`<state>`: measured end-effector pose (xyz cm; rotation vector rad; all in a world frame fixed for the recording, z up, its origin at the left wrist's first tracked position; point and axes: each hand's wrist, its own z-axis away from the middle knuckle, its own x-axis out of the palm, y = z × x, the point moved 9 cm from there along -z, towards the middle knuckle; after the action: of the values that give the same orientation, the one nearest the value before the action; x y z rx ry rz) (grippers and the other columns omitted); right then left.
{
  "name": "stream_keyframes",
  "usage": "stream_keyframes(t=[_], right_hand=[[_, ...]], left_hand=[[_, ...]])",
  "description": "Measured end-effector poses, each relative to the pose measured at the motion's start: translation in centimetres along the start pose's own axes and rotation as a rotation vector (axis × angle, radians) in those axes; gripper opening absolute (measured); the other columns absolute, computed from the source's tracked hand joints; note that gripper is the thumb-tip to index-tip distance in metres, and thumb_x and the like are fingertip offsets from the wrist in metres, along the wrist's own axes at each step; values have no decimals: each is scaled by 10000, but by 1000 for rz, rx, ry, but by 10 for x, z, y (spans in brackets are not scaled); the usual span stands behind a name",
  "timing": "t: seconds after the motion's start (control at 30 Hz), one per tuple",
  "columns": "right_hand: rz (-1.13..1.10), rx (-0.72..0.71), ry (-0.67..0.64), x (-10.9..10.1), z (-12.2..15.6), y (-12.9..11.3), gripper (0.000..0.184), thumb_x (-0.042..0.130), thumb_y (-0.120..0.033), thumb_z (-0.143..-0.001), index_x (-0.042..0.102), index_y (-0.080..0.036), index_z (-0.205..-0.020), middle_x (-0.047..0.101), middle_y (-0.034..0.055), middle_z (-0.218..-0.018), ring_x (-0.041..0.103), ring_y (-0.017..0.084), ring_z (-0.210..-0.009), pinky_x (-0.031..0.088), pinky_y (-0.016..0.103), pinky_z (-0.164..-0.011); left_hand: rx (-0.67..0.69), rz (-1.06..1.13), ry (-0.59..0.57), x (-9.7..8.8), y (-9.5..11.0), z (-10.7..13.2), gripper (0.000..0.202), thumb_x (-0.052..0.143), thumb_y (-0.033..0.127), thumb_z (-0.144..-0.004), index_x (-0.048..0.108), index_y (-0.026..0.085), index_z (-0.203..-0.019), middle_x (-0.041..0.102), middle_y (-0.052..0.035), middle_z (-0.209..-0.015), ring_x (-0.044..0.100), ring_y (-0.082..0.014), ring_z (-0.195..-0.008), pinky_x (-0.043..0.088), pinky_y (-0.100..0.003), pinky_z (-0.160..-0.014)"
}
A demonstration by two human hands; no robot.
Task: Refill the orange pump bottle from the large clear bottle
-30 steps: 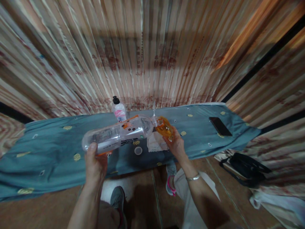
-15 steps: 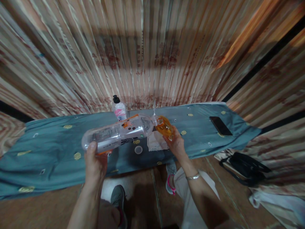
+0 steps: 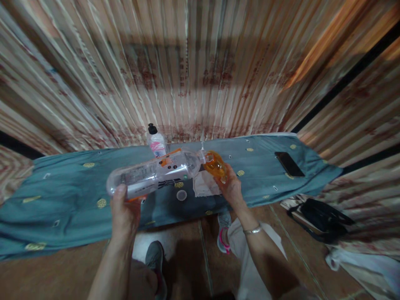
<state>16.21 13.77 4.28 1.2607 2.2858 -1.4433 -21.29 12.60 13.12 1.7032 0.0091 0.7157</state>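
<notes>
My left hand point(image 3: 124, 213) grips the base of a large clear plastic bottle point(image 3: 153, 173), held almost level with its open mouth pointing right. That mouth meets a small orange transparent container point(image 3: 215, 165), which my right hand point(image 3: 230, 189) holds from below with the fingers wrapped round it. A thin stream of clear liquid shows at the join. Both hover over a long surface covered with a teal cloth point(image 3: 62, 196). Under them lie a white bottle cap point(image 3: 181, 195) and a white cloth or paper point(image 3: 204, 186).
A small white bottle with a black cap point(image 3: 155, 142) stands at the back of the cloth. A black phone point(image 3: 288, 163) lies at the right end. Striped curtains hang behind. A black bag point(image 3: 321, 218) sits on the floor at right. My shoes show below.
Almost nothing has changed; the bottle and the orange container have drifted up very slightly in view while both hands keep their hold.
</notes>
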Motion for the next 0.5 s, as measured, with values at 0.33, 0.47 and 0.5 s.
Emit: stream_keyframes(t=[0.33,0.47,0.5], right_hand=[[-14,21,-37,1,-1,3,628,697,-457,-876,537,-182,-1417,731,170,-1256,721,366,-1162,611,560,-996],[-13,7,-20,0,-1,1,626,701,-431,-872,528,-190,-1423,726,171,-1273,721,364,-1162,612,569,-998],[-14,4,-6,-1,-2,0,627,699,-429,-871,525,-190,-1424,726,173,-1272,723,364,-1154,613,571,-995]], left_hand=[[12,-17,-6,-1,-2,-2,437,837,563,-567,623,202,-686,648,-46,-778,539,-155,-615,408,-211,-399],[23,-13,-3,-2,-1,-2,462,842,575,-564,628,190,-703,650,-52,-783,556,-161,-636,417,-214,-407],[20,-12,2,-3,-1,-2,459,844,572,-560,631,191,-702,652,-52,-789,557,-160,-637,416,-213,-407]])
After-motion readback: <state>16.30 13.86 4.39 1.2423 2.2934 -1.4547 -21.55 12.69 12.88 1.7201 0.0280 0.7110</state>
